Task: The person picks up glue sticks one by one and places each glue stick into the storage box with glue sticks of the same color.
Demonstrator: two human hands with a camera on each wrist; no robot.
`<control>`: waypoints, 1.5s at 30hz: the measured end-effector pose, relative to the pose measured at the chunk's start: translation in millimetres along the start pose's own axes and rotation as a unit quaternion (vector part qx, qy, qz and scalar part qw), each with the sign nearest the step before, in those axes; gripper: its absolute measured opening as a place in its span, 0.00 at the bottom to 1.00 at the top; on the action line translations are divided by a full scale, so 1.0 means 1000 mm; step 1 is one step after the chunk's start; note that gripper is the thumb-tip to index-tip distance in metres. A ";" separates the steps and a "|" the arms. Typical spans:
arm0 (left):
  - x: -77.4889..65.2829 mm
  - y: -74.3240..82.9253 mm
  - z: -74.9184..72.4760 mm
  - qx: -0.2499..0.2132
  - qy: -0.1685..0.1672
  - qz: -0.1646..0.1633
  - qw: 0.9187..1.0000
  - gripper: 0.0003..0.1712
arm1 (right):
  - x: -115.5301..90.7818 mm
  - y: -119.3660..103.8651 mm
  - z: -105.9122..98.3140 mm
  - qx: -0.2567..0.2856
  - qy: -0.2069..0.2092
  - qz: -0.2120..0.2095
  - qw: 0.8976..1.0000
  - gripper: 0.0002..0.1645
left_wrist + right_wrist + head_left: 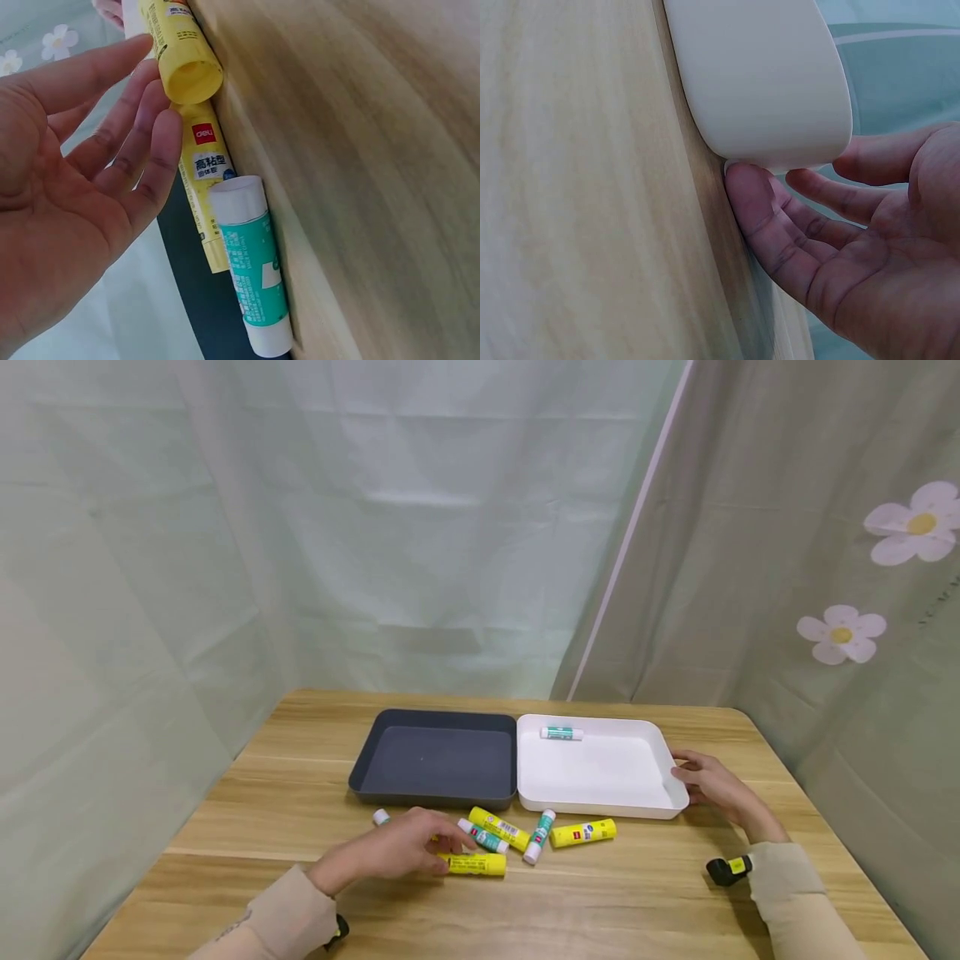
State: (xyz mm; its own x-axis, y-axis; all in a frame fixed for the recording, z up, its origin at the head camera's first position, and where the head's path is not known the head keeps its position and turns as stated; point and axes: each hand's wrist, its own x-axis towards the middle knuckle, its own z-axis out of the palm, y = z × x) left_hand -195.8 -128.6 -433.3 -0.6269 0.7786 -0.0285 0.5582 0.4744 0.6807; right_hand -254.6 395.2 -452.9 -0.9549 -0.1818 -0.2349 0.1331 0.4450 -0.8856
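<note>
My left hand [408, 843] is over the glue sticks in front of the trays. Its thumb and fingertips are by the end of a yellow glue stick [480, 865], fingers loosely bent and not closed round it. In the left wrist view, another yellow glue stick [204, 161] and a green-and-white glue stick [255, 270] lie beside the fingers. At the right end of the white tray [600, 810], my right hand [712, 785] touches the outer wall with its fingertips. The right wrist view shows the thumb [877, 159] at the rim.
A dark grey tray [435, 797] adjoins the white one on the left. One green-and-white glue stick [562, 733] lies inside the white tray. Between the hands lie a yellow glue stick [583, 832] and another green-and-white one [539, 837]. Curtains [450, 527] hang behind the wooden table [562, 910].
</note>
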 end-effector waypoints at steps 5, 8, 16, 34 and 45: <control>-0.001 0.001 0.002 0.044 0.006 -0.010 0.999 0.25 | 0.002 0.000 0.001 -0.005 0.005 0.008 1.000 0.37; -0.003 0.002 0.003 0.062 0.005 -0.019 0.998 0.26 | 0.003 0.001 0.002 -0.004 0.006 0.011 1.000 0.37; -0.005 -0.001 0.004 0.053 0.002 -0.007 0.999 0.27 | 0.001 0.000 0.001 0.002 0.003 0.004 1.000 0.37; -0.008 -0.004 0.006 0.057 -0.001 -0.030 0.998 0.22 | 0.000 -0.002 0.001 -0.002 0.003 0.009 1.000 0.37; -0.012 -0.002 0.006 0.078 -0.011 -0.030 0.996 0.25 | 0.002 0.000 -0.001 -0.009 0.005 0.011 1.000 0.37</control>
State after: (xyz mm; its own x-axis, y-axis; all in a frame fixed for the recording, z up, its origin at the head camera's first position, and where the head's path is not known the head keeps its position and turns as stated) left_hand -186.4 -136.3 -438.2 -0.6502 0.7551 -0.0838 0.5987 0.5772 0.5554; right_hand -256.4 395.5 -452.9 -0.9542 -0.1633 -0.2506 0.1499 0.4641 -0.8730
